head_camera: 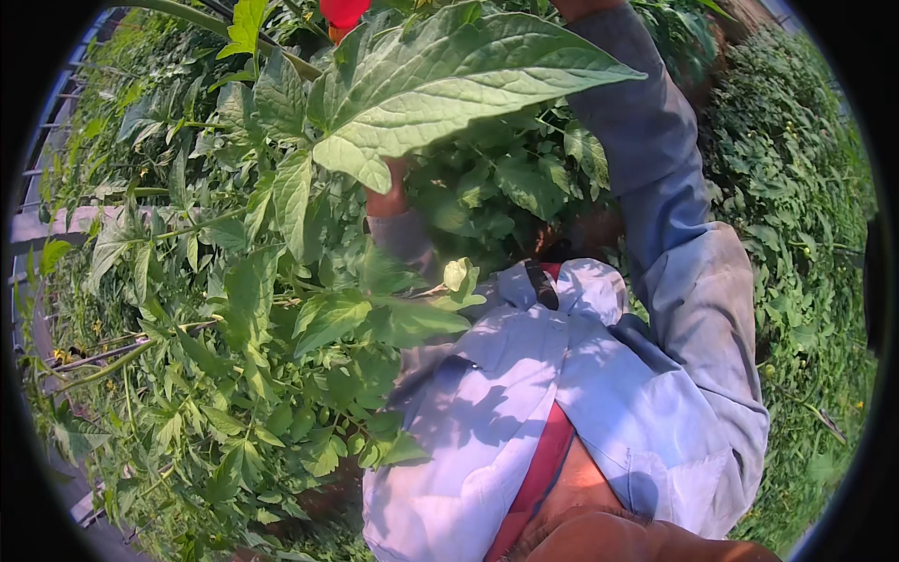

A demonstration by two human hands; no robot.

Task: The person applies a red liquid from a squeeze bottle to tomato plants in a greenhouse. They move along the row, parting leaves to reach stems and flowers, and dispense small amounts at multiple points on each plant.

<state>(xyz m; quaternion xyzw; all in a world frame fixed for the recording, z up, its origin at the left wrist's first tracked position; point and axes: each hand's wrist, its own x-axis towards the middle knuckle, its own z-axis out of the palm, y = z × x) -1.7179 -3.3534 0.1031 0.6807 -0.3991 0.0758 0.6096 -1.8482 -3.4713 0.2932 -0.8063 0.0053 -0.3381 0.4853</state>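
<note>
My left hand [390, 190] shows only in part, at its wrist, among tomato plants; a large tomato leaf [449, 91] covers its fingers. The grey sleeve of my right arm reaches up to the top edge, where only the wrist or heel of my right hand [579, 7] shows; its fingers are cut off. What either hand touches cannot be seen. At the top edge, behind the large leaf, is a bright red object [344, 12], too cropped to name. Tomato foliage [520, 186] lies between the two arms.
Dense tomato plants [793, 246] stand on the right, and more stems and leaves [232, 393] crowd the left, close to my body. A pale rail [53, 228] crosses behind them at the far left. A leafy shoot [456, 281] hangs before my left sleeve.
</note>
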